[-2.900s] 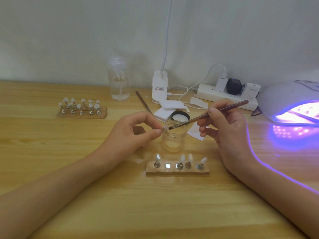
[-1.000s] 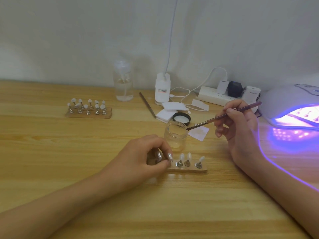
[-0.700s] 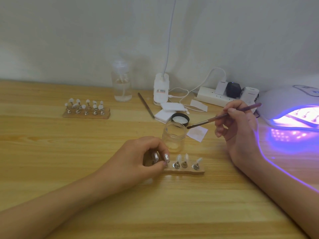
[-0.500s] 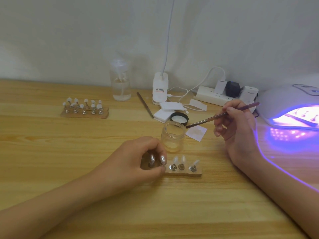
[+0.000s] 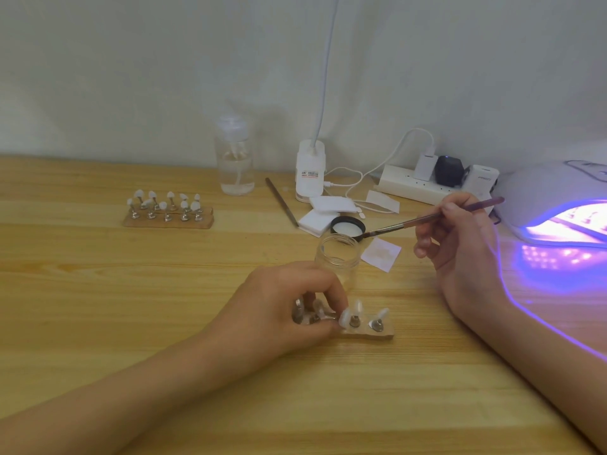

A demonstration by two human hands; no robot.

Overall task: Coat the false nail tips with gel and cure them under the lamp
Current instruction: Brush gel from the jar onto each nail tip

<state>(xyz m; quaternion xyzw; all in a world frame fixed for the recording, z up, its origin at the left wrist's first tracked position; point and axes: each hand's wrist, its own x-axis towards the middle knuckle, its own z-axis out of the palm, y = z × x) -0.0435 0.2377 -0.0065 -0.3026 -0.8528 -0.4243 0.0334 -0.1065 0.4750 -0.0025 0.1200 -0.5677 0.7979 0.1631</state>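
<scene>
The left hand is closed on a false nail tip at the wooden holder strip, near the middle of the tabletop. The right hand is closed around a thin brush, held above the open glass jar. Two pale tips are seen upright on the strip's free end. Bare wood lies toward the near edge. The curing lamp glows violet at the right edge.

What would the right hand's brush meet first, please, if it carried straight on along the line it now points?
Probably the rim of the open glass jar: the brush in the right hand points left and slightly down, with its tip just beside the rim, though depth is uncertain.
</scene>
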